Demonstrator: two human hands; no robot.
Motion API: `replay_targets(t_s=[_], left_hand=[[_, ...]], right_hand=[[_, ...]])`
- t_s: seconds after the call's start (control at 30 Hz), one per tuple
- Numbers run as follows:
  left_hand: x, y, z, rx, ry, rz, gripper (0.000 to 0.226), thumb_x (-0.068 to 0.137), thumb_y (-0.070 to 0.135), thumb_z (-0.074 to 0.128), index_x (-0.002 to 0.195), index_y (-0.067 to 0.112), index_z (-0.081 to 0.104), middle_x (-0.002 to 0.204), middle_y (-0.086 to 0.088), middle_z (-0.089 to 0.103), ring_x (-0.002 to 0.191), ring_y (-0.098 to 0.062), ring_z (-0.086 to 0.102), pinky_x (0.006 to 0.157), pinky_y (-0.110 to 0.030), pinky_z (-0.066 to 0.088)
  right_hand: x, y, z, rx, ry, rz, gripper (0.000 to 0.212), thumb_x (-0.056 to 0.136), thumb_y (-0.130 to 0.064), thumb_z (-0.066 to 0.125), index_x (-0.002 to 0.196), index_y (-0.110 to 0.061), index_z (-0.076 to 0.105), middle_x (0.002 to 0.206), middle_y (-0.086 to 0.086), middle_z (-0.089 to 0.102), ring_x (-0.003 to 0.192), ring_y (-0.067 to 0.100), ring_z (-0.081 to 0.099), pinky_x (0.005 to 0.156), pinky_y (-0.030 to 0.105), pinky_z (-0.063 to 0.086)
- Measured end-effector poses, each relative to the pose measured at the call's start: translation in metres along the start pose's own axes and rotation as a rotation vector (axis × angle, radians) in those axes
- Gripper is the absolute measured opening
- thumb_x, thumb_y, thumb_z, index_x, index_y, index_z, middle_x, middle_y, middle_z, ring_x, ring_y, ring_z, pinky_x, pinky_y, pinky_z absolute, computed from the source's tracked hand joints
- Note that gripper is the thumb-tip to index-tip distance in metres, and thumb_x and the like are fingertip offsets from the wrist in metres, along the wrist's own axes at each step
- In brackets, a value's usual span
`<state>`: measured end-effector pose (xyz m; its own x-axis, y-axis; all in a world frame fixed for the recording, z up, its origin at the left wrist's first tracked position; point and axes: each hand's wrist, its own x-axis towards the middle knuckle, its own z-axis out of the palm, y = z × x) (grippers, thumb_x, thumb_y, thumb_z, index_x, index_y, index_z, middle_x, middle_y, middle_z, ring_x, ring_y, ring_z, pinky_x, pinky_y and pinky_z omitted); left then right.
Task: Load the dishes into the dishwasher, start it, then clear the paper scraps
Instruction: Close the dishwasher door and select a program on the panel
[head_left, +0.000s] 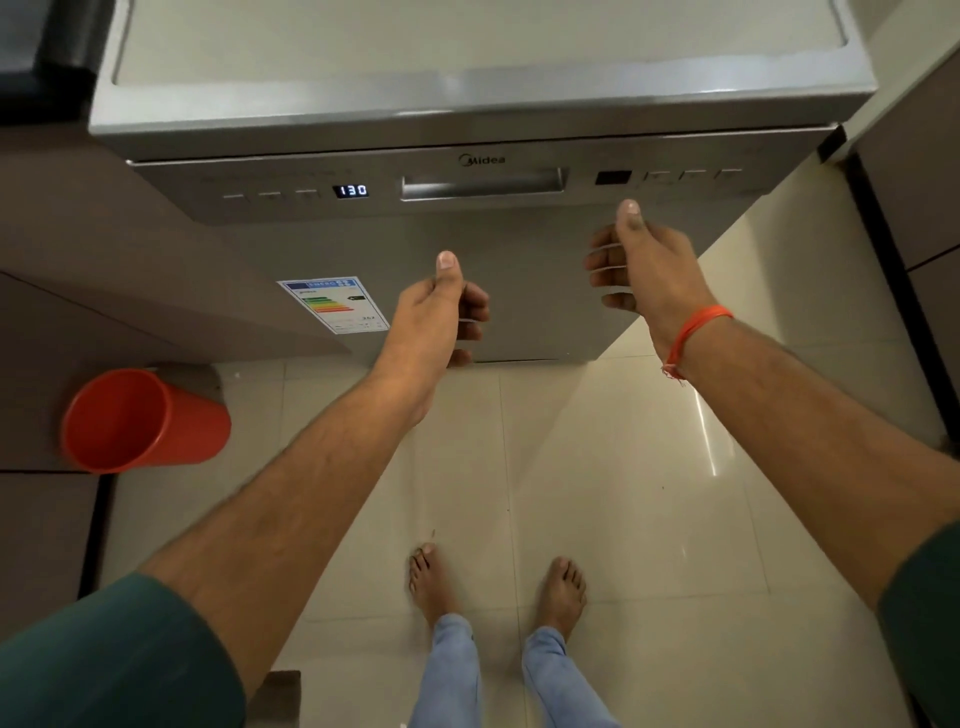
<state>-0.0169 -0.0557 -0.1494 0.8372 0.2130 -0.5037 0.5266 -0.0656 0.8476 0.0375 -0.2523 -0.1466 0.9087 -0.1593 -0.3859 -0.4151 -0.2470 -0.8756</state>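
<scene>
From the head view, the silver freestanding dishwasher (467, 228) stands at the far side with its door closed and its display (351, 190) lit at 130. The left hand (441, 317) and right hand (636, 265) hover before the door, fingers loosely curled, holding nothing. Loading looks finished and starting is likely in hand; next, find paper scraps, none plainly visible. An orange plastic bin (140, 421) sits left.
</scene>
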Motion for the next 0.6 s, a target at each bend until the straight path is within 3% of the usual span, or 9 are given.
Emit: replay_targets(t_s=[0.13,0.23,0.33,0.4,0.47,0.6], left_hand=[[-0.009,0.007,-0.012,0.052,-0.010,0.093,0.044,0.106,0.052,0.034,0.108,0.021,0.066,0.111,0.000,0.070,0.098,-0.012,0.065,0.087,-0.037,0.054],[-0.021,0.013,-0.023,0.126,-0.011,0.198,0.040,0.106,0.052,0.036,0.116,0.025,0.063,0.108,0.006,0.063,0.102,-0.010,0.060,0.098,-0.042,0.050],[-0.037,0.025,-0.036,0.237,-0.018,0.328,0.041,0.106,0.049,0.037,0.132,0.025,0.057,0.109,0.016,0.060,0.105,-0.001,0.056,0.097,-0.031,0.045],[-0.048,0.034,-0.046,0.347,-0.031,0.420,0.052,0.106,0.053,0.034,0.145,0.023,0.048,0.132,0.008,0.059,0.126,-0.010,0.051,0.106,-0.031,0.040],[-0.059,0.045,-0.055,0.440,-0.042,0.491,0.062,0.104,0.058,0.030,0.154,0.022,0.036,0.155,0.001,0.044,0.144,-0.014,0.037,0.118,-0.035,0.030],[-0.087,0.069,-0.073,0.560,0.002,0.543,0.070,0.103,0.063,0.026,0.160,0.024,0.020,0.168,-0.003,0.020,0.155,-0.016,0.013,0.126,-0.042,0.016]], right_hand=[[-0.014,-0.016,0.013,-0.184,0.024,-0.178,0.038,0.101,-0.050,0.043,0.121,-0.020,0.057,0.114,-0.003,0.062,0.106,0.015,0.060,0.100,0.043,0.051],[-0.029,-0.031,0.022,-0.313,-0.017,-0.258,0.040,0.101,-0.048,0.045,0.134,-0.025,0.051,0.133,0.003,0.052,0.121,0.018,0.052,0.105,0.033,0.042],[-0.049,-0.053,0.027,-0.388,-0.038,-0.303,0.048,0.101,-0.045,0.047,0.144,-0.027,0.041,0.148,0.007,0.038,0.132,0.020,0.043,0.102,0.023,0.030],[-0.064,-0.068,0.028,-0.429,-0.032,-0.358,0.055,0.100,-0.045,0.048,0.150,-0.025,0.035,0.154,0.006,0.031,0.140,0.023,0.035,0.110,0.028,0.028],[-0.077,-0.086,0.027,-0.483,-0.029,-0.407,0.061,0.100,-0.048,0.047,0.154,-0.025,0.030,0.159,0.005,0.025,0.146,0.026,0.025,0.118,0.038,0.026],[-0.107,-0.123,0.024,-0.583,-0.012,-0.447,0.064,0.100,-0.050,0.043,0.156,-0.027,0.022,0.166,0.006,0.011,0.152,0.027,0.007,0.122,0.049,0.017]])
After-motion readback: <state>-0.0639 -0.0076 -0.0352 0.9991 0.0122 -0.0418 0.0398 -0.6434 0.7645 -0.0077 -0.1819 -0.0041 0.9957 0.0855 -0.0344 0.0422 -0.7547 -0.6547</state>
